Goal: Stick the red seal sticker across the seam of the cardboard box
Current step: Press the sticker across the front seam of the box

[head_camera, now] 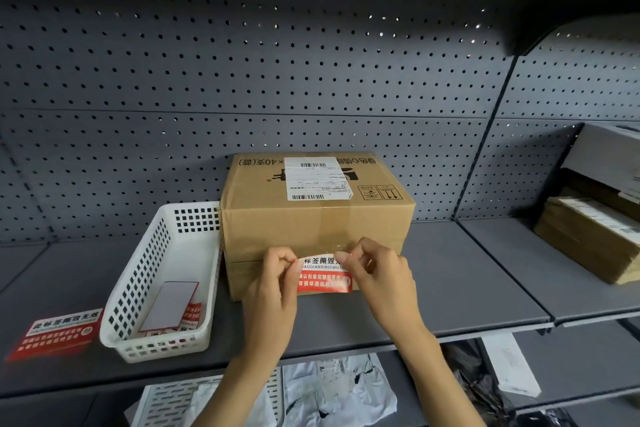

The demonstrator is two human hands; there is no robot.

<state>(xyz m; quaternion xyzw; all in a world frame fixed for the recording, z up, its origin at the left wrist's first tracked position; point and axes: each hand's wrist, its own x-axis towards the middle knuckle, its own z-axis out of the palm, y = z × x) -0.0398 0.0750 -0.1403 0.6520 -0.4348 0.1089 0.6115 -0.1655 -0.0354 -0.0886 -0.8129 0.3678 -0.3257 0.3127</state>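
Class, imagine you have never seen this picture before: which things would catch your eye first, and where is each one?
First, the red and white sticker, pinched at its top corners by the left hand and right hand, against the front of the cardboard box mid-shelf. Then the white basket left of the box, and another red sticker lying flat at the far left.

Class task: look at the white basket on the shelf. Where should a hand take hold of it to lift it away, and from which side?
Grip the white basket by its near rim, coming from the front and above. The top is open, the near end faces the shelf's edge, and the cardboard box blocks its right wall. Its perforated walls look thin, so probably pinch the rolled rim.
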